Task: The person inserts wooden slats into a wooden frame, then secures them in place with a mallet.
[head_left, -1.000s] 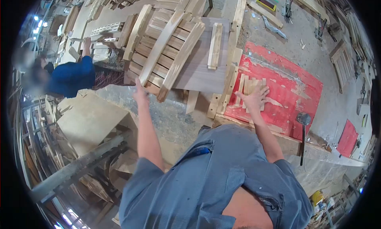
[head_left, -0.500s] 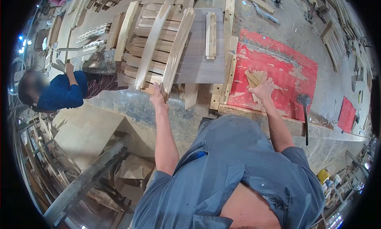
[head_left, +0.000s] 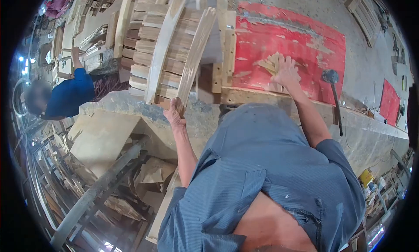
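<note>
My left hand (head_left: 175,115) is closed on the near end of a wooden slat at the bottom of a slatted stack (head_left: 168,79). Two long pale strips lie lengthwise across this stack of short slats. My right hand (head_left: 286,73) has its fingers bent over a small fanned bunch of wooden pieces (head_left: 269,64), which rests on a worn red sheet (head_left: 257,40). The fingertips are partly hidden against the wood. Right of that hand lies a black-headed mallet (head_left: 330,76), its handle extending past the bench edge.
At the left a person in a blue top (head_left: 70,94) handles wood beside more strips. A brown board (head_left: 104,140) and a metal rail (head_left: 100,191) are below left. A slatted wooden frame (head_left: 362,18) lies far right, above a smaller red piece (head_left: 389,102).
The view has shifted. The slatted stack, with my left hand at its end, is closer to the red sheet and covers more of the grey-brown board. My right hand stays on the wooden pieces.
</note>
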Motion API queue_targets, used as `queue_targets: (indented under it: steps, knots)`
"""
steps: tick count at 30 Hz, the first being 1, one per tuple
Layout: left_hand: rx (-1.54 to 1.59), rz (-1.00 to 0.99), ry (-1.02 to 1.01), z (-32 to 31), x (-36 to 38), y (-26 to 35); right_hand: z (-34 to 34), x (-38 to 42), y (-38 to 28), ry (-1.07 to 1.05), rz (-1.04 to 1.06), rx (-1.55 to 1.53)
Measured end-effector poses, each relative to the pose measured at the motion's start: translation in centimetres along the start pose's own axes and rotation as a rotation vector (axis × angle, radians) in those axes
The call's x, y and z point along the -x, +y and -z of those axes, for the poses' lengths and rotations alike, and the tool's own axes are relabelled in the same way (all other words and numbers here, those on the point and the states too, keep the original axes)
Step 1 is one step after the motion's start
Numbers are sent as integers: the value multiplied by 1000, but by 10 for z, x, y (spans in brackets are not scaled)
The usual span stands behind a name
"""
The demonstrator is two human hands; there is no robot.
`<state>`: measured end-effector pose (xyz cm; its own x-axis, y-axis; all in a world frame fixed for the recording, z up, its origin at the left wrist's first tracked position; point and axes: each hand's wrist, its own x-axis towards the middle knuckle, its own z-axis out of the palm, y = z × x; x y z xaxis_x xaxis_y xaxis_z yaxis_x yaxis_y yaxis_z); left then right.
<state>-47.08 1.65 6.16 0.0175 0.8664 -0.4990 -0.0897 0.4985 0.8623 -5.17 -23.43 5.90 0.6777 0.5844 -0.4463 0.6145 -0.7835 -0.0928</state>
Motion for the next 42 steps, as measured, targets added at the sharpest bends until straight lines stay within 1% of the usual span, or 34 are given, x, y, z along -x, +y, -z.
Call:
queue_targets:
  steps: [2, 3, 4, 6, 7, 8, 10, 11, 12, 14, 15, 17, 18, 20, 21, 22, 23, 24, 25, 26, 27, 28, 30, 31, 33, 34, 35, 36, 37, 39, 40, 41, 42]
  knots:
    - [-78, -40, -3, -10, 26, -1, 4, -2, 17, 29, -60, -23]
    - [-126, -8, 17, -18, 44, 1, 0, -3, 31, 104, -83, -36]
    - [-131, 1, 12, -25, 56, -3, -7, -10, 51, 98, -93, -34]
    - [-112, -52, -150, -38, 71, -9, -22, -24, 96, 227, -231, -219]
    - [-147, -17, -186, -56, 87, -1, -20, -19, 120, 309, -266, -193]
    - [-150, -11, -192, -67, 93, -4, -29, -24, 150, 307, -274, -190]
    - [-263, -20, -306, -89, 95, -12, -44, -30, 204, 483, -87, -274]
    - [-380, 24, -388, -96, 90, -15, -28, -27, 210, 377, -119, -209]
    - [-373, 34, -392, -106, 84, -19, -18, -26, 215, 375, -123, -196]
    - [-587, 139, -586, -137, 73, -27, -1, -36, 226, 223, -267, -148]
    - [-577, 136, -592, -155, 70, -33, 5, -38, 230, 233, -285, -182]
    - [-723, 49, -712, -193, 64, -44, -1, -52, 245, 278, -304, -183]
    - [-719, 54, -723, -209, 61, -48, -7, -59, 256, 310, -316, -186]
    - [-846, 175, -787, -228, 45, -54, 0, -64, 271, 303, -290, -223]
    - [-800, 185, -846, -233, 37, -59, 5, -65, 275, 292, -312, -283]
    - [-800, 193, -844, -239, 37, -60, 11, -65, 279, 277, -333, -346]
    - [-840, 171, -878, -246, 38, -55, 13, -65, 287, 265, -336, -343]
    - [-875, 149, -908, -253, 38, -50, 20, -67, 300, 342, -341, -400]
    - [-870, 165, -895, -261, 36, -46, 28, -71, 305, 414, -340, -456]
    - [-1108, 102, -922, -268, 34, -42, 43, -66, 294, 390, -333, -450]
    - [-1351, 41, -951, -271, 33, -38, 66, -52, 270, 442, -178, -550]
    - [-1360, 68, -946, -274, 35, -34, 82, -46, 247, 495, -27, -654]
    - [-1996, -263, -909, -287, 42, -29, 84, -52, 212, 344, 578, -429]
    - [-2006, -241, -916, -294, 46, -31, 72, -56, 194, 325, 572, -439]
    - [-1986, -435, -845, -309, 57, -40, 43, -62, 165, 15, 585, -122]
    - [-1975, -525, -809, -313, 67, -45, 39, -64, 162, -8, 591, -133]
    - [-1857, -508, -906, -318, 81, -52, 38, -68, 162, -54, 553, -134]
    - [-1690, -644, -996, -314, 89, -68, 36, -77, 164, -94, 518, -130]
    - [-1511, -780, -1075, -310, 95, -86, 29, -88, 172, -35, 521, -132]
    - [-1376, -748, -1120, -316, 123, -111, 32, -111, 194, 90, 422, -110]
    - [-1377, -740, -1119, -316, 138, -123, 46, -120, 202, 115, 337, -84]
    - [-1362, -803, -1118, -313, 152, -133, 55, -129, 212, 143, 253, -60]
    - [-1348, -870, -1114, -311, 162, -138, 31, -163, 254, 297, 484, 58]
